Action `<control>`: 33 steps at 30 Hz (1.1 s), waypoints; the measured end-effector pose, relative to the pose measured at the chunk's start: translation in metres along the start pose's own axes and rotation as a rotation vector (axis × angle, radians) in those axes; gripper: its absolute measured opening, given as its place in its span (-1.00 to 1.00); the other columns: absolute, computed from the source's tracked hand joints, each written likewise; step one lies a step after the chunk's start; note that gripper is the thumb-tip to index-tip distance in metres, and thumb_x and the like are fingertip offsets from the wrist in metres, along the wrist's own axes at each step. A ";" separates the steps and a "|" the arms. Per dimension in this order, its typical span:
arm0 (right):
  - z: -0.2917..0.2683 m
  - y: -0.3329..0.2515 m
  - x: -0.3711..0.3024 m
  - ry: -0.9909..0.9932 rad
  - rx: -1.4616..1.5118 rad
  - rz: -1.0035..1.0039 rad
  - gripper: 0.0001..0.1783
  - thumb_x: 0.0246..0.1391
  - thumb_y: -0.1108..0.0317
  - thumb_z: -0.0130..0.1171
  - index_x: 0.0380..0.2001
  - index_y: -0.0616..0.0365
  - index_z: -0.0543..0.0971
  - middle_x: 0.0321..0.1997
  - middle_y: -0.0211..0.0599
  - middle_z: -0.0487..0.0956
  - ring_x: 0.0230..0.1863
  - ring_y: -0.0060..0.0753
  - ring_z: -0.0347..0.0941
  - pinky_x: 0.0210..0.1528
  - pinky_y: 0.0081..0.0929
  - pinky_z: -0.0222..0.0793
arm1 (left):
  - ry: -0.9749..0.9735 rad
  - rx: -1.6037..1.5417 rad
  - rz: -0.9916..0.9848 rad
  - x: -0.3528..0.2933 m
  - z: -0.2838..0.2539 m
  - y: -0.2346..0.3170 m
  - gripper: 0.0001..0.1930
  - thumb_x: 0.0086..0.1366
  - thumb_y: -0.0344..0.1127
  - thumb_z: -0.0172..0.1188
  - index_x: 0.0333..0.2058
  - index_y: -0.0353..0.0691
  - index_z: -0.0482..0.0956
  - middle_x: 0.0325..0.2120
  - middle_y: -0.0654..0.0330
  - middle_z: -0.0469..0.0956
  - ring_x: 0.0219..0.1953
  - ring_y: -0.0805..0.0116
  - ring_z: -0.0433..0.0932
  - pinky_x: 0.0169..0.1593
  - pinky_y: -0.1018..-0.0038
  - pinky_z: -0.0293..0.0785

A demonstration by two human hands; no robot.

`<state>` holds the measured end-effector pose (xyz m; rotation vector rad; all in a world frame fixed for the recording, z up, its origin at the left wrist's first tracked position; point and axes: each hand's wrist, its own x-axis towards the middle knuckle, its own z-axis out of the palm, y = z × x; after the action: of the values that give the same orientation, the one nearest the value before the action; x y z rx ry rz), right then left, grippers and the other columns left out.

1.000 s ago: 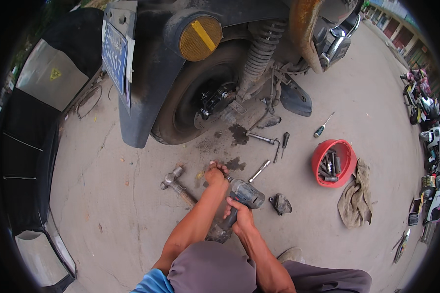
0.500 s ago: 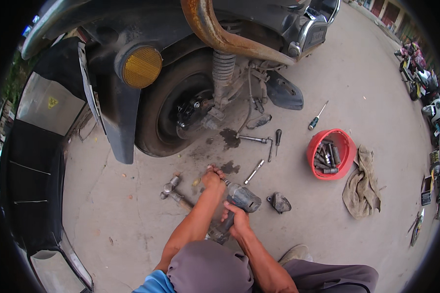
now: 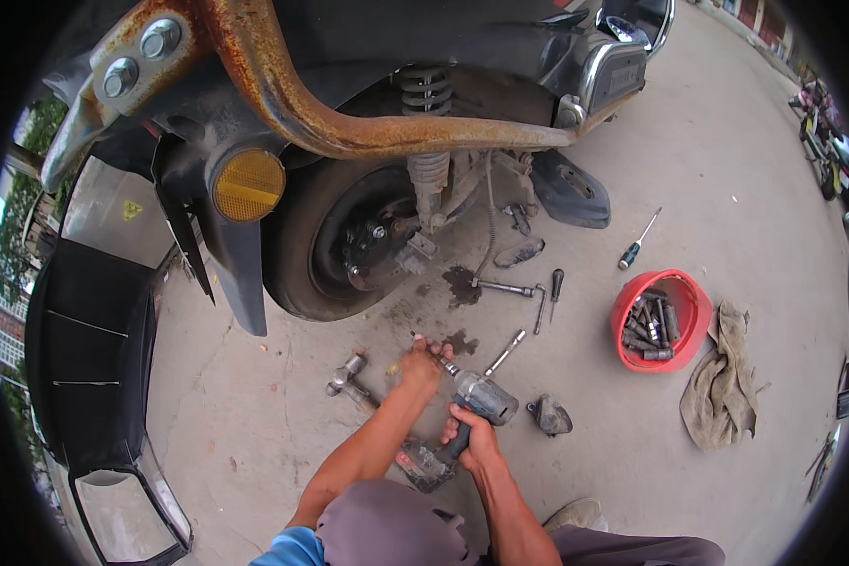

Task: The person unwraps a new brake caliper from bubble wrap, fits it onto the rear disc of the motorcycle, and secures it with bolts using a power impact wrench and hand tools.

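Note:
A grey and black cordless impact wrench [image 3: 486, 400] is held low over the concrete, its battery [image 3: 426, 468] pointing back to the left. My right hand [image 3: 474, 436] is closed round its handle. At the tool's nose, my left hand [image 3: 424, 366] has its fingers closed round the slim front shaft; a small dark tip shows past the fingertips. A hammer [image 3: 353, 379] with a wooden handle lies left of my left hand. Just right of the wrench are a metal socket tool [image 3: 506, 353] and a dark, rounded part [image 3: 549, 415].
Ahead stands a vehicle's wheel [image 3: 325, 255] under a rusty bar [image 3: 387, 135] and an amber reflector [image 3: 249, 185]. To the right are a red bowl-shaped container [image 3: 629, 321] of sockets, a rag [image 3: 720, 391] and a screwdriver [image 3: 640, 240]. More tools [image 3: 507, 287] lie near the wheel.
The view has shifted, so the ground tools sit lower and farther right, and more of the rusty bar shows. Both hands keep hold of the wrench, whose battery is now more visible.

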<state>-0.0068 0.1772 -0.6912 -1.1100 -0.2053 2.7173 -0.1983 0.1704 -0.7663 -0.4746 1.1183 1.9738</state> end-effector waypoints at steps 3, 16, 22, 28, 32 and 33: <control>0.004 -0.005 -0.005 -0.006 -0.068 -0.017 -0.87 0.22 0.33 0.26 -0.23 0.05 0.52 -0.51 -0.46 0.39 -0.52 -0.49 0.31 -0.40 -0.39 0.32 | -0.012 0.076 0.048 -0.028 0.021 0.012 -0.70 0.62 -0.13 -0.08 -0.21 -0.28 0.33 -0.42 0.12 0.44 -0.19 0.01 0.58 0.01 0.07 0.64; 0.008 0.013 0.008 -0.157 0.273 0.192 -0.72 0.23 0.21 0.30 -0.14 0.15 0.53 -0.53 -0.49 0.38 -0.53 -0.50 0.32 -0.39 -0.39 0.32 | 0.131 0.002 0.249 -0.037 0.039 0.032 -0.68 0.61 -0.11 -0.04 -0.20 -0.26 0.45 -0.50 0.28 0.40 -0.47 0.36 0.39 -0.40 0.44 0.36; 0.016 0.025 -0.001 0.019 0.183 0.134 -0.76 0.23 0.22 0.30 -0.16 0.10 0.53 -0.54 -0.52 0.37 -0.52 -0.51 0.32 -0.40 -0.38 0.32 | 0.228 -0.035 0.163 -0.016 0.015 0.012 -0.68 0.62 -0.11 -0.09 -0.23 -0.24 0.44 -0.55 0.32 0.35 -0.55 0.43 0.31 -0.45 0.46 0.28; -0.005 0.016 0.006 0.072 0.054 0.041 -0.77 0.22 0.28 0.30 -0.17 0.14 0.54 -0.54 -0.47 0.38 -0.53 -0.50 0.33 -0.43 -0.42 0.32 | 0.197 0.115 -0.093 -0.026 0.008 0.006 -0.74 0.63 -0.24 -0.17 -0.17 -0.27 0.44 -0.39 0.15 0.48 -0.27 0.15 0.54 -0.11 0.22 0.56; -0.022 0.002 0.003 0.046 -0.016 0.129 -0.75 0.23 0.26 0.31 -0.16 0.17 0.54 -0.51 -0.42 0.44 -0.52 -0.49 0.35 -0.44 -0.41 0.32 | 0.185 0.126 -0.145 -0.044 0.000 0.003 -0.78 0.62 -0.31 -0.19 -0.13 -0.30 0.41 -0.20 0.02 0.55 -0.01 -0.02 0.61 0.21 -0.04 0.55; -0.023 0.000 0.002 0.062 -0.051 0.126 -0.75 0.21 0.29 0.32 -0.17 0.20 0.55 -0.51 -0.37 0.46 -0.53 -0.46 0.38 -0.47 -0.40 0.35 | 0.188 0.109 -0.149 -0.046 -0.005 0.003 -0.78 0.62 -0.31 -0.19 -0.13 -0.30 0.41 -0.20 0.02 0.55 -0.01 -0.02 0.61 0.21 -0.04 0.55</control>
<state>0.0086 0.1788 -0.7088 -1.2596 -0.2034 2.7962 -0.1733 0.1441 -0.7377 -0.6755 1.2624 1.7573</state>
